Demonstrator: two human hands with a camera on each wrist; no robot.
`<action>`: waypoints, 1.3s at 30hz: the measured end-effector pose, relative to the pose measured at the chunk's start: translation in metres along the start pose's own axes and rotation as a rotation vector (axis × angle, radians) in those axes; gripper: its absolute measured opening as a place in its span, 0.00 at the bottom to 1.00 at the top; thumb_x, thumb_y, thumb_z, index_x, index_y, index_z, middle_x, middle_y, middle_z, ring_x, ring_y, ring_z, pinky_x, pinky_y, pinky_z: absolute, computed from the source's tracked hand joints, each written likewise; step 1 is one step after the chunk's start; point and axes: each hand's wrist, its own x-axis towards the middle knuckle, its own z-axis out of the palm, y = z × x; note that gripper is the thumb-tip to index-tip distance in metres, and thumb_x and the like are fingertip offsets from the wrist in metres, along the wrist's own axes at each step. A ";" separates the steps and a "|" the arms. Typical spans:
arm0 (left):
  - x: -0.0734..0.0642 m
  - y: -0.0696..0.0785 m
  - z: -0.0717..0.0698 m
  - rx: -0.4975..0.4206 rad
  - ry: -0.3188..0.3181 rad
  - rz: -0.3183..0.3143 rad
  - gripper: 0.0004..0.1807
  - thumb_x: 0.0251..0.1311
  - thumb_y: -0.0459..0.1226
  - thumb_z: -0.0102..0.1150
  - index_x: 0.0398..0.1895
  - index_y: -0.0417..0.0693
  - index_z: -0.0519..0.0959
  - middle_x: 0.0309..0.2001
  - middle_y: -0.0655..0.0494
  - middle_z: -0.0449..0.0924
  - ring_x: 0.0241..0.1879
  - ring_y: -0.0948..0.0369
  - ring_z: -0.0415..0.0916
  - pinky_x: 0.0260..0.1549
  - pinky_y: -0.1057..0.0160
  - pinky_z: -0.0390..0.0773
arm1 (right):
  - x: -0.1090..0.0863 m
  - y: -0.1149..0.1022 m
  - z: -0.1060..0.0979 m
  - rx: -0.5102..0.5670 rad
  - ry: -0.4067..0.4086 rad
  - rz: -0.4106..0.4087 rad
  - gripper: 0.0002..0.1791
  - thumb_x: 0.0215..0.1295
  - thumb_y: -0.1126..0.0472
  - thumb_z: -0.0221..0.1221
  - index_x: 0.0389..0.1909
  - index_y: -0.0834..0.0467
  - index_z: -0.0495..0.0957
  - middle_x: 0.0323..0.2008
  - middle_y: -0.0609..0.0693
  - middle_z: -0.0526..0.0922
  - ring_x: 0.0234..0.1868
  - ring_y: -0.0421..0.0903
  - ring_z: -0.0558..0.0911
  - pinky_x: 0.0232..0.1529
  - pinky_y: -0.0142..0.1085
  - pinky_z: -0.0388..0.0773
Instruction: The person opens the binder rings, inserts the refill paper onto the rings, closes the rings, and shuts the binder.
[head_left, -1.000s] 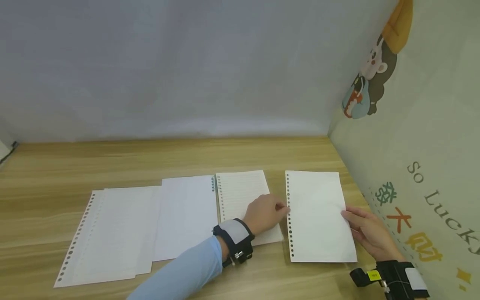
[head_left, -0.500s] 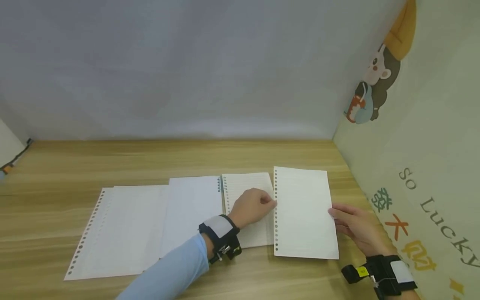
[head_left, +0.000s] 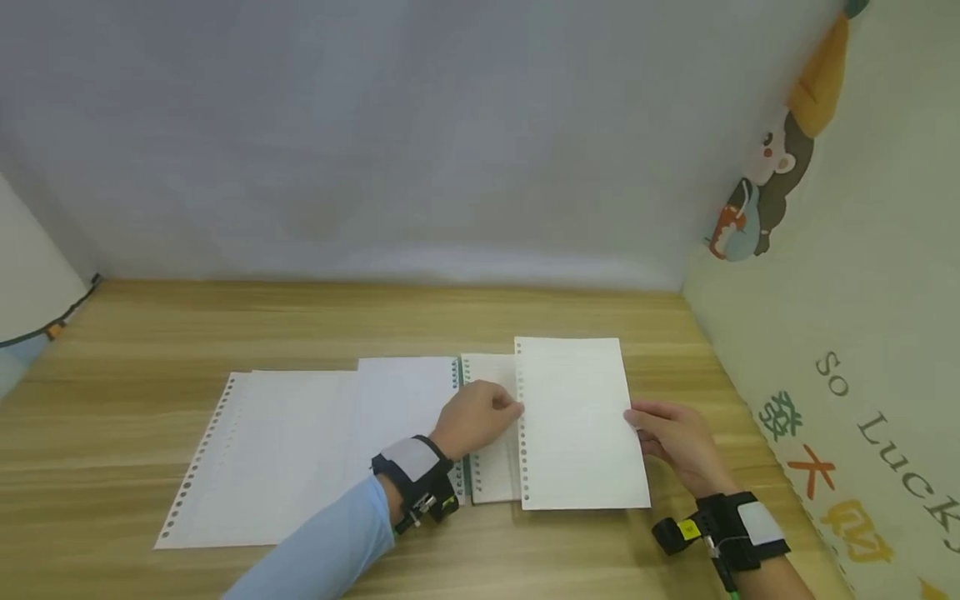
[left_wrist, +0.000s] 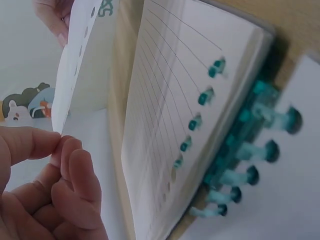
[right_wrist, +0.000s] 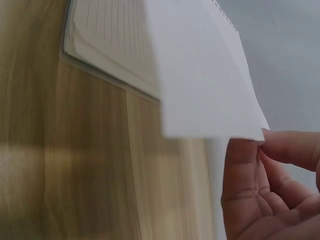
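Observation:
A white loose-leaf sheet (head_left: 581, 425) with a row of punched holes down its left edge is held up between both hands. My left hand (head_left: 480, 417) pinches the holed edge between thumb and fingertip. On the opposite edge, my right hand (head_left: 678, 437) grips the paper with its thumb on top and fingers beneath. Under and left of the sheet lies an open ring-bound notebook, its lined pages (head_left: 491, 479) partly covered in the head view. Teal binder rings (left_wrist: 240, 150) stand open along its spine in the left wrist view. A blank white page (head_left: 405, 383) lies left of the rings.
More loose punched sheets (head_left: 247, 467) lie overlapping on the wooden table (head_left: 300, 325) at the left. A grey-white backdrop (head_left: 375, 167) rises behind the table. At the right stands a pale wall panel (head_left: 885, 292) with printed lettering and a cartoon figure.
Both hands have carried the loose-leaf sheet leftward, from beside the notebook to over its lined pages. The head view has also shifted slightly.

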 end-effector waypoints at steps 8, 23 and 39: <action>-0.008 -0.022 -0.005 -0.016 0.025 -0.083 0.15 0.71 0.42 0.62 0.47 0.39 0.87 0.43 0.48 0.88 0.34 0.60 0.78 0.38 0.62 0.78 | 0.011 -0.003 0.023 -0.023 -0.021 -0.020 0.27 0.77 0.61 0.59 0.68 0.74 0.72 0.33 0.40 0.81 0.34 0.39 0.78 0.37 0.28 0.80; -0.012 -0.046 -0.017 -0.004 0.069 -0.133 0.12 0.68 0.40 0.62 0.40 0.40 0.88 0.35 0.51 0.87 0.31 0.61 0.74 0.33 0.65 0.71 | 0.028 -0.008 0.054 0.031 -0.082 -0.011 0.26 0.76 0.62 0.60 0.67 0.74 0.72 0.34 0.42 0.84 0.34 0.39 0.81 0.37 0.28 0.82; -0.012 -0.054 -0.017 0.014 0.077 -0.169 0.13 0.68 0.41 0.63 0.37 0.38 0.88 0.31 0.51 0.85 0.30 0.60 0.74 0.30 0.65 0.69 | 0.034 -0.008 0.065 -0.005 -0.097 -0.006 0.24 0.77 0.62 0.58 0.66 0.72 0.74 0.36 0.43 0.86 0.36 0.40 0.81 0.38 0.29 0.81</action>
